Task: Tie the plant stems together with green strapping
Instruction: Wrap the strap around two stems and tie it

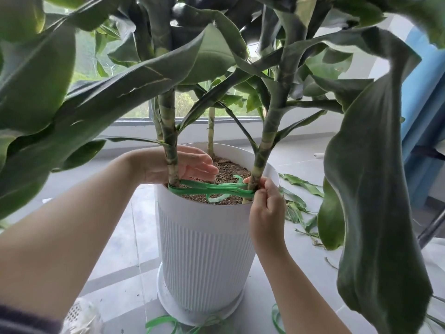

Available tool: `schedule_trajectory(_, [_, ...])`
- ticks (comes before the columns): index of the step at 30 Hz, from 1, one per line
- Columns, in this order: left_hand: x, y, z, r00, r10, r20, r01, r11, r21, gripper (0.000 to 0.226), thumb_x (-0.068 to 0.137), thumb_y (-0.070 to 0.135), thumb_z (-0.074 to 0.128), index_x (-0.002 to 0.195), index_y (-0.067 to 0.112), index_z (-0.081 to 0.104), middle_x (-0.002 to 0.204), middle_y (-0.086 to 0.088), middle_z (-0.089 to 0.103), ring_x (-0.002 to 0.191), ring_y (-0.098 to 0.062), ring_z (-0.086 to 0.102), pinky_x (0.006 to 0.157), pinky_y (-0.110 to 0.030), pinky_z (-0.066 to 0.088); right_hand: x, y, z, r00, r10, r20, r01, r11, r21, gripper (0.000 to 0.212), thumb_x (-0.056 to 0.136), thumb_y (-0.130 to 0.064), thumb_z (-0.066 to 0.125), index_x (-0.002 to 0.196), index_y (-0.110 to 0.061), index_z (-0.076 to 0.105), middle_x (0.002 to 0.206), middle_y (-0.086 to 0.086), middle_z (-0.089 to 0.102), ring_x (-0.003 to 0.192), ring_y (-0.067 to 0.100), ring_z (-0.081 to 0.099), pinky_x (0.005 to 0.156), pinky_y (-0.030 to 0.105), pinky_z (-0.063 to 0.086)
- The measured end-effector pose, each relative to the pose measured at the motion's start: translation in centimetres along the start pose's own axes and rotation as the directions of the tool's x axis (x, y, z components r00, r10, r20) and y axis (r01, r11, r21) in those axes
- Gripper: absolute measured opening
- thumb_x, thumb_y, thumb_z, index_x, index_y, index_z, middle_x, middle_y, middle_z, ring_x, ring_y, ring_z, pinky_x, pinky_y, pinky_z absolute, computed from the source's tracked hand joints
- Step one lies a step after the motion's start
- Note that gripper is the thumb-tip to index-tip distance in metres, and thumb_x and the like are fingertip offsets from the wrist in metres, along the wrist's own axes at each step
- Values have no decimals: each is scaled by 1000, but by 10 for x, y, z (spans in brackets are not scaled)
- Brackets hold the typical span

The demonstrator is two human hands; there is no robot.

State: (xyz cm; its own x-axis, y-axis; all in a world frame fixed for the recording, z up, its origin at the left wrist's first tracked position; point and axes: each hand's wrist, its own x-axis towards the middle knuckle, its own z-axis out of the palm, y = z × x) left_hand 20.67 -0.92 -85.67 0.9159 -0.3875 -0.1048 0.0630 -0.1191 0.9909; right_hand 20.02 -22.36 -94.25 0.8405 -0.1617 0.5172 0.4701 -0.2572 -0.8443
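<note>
Green strapping [212, 188] looped round two stems, right hand [266, 208] pinching it — left hand [183, 165] open behind

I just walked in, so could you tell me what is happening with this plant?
A person is tying stems in a white pot with green strapping. It runs between the left stem and right stem. The right hand pinches it at the right stem; the left hand reaches behind the left stem, fingers open.

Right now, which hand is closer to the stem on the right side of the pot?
The right hand. It touches that stem at its base, pinching the green strap there. The left hand is across the pot, behind the other stem.
</note>
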Motion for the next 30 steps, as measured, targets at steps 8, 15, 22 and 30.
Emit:
schedule_trajectory(8, [3, 3, -3, 983, -111, 149, 93, 988, 122, 64, 75, 47, 66, 118, 1, 60, 119, -5, 67, 113, -21, 61, 96, -31, 49, 2, 5, -2, 1000, -3, 12, 3, 1000, 26, 36, 85, -23, 30, 95, -16, 64, 90, 2, 67, 86, 25, 58, 90, 57, 41])
schedule_trajectory(15, [2, 4, -3, 963, -191, 189, 159, 972, 172, 55, 74, 59, 63, 101, 12, 73, 118, -12, 66, 109, -25, 61, 106, -40, 38, 2, 7, -3, 1000, 8, 27, -8, 1000, 29, 38, 86, -25, 30, 99, -16, 64, 92, 2, 67, 84, 27, 57, 90, 58, 41])
schedule_trajectory(22, [1, 4, -2, 973, -154, 172, 126, 978, 165, 54, 57, 60, 77, 91, 18, 77, 107, -8, 71, 108, -26, 60, 107, -45, 37, 2, 10, -3, 999, 2, 52, -3, 1000, 31, 38, 86, -26, 30, 102, -15, 64, 97, 1, 66, 94, 25, 58, 95, 52, 41])
schedule_trajectory(30, [6, -4, -7, 990, -49, 132, 36, 994, 101, 57, 74, 56, 66, 111, 12, 68, 118, -3, 62, 111, -23, 51, 102, -43, 42, 1, 10, -4, 998, 8, 57, -10, 1000, 30, 39, 86, -25, 30, 103, -15, 64, 99, 3, 66, 96, 27, 57, 95, 52, 41])
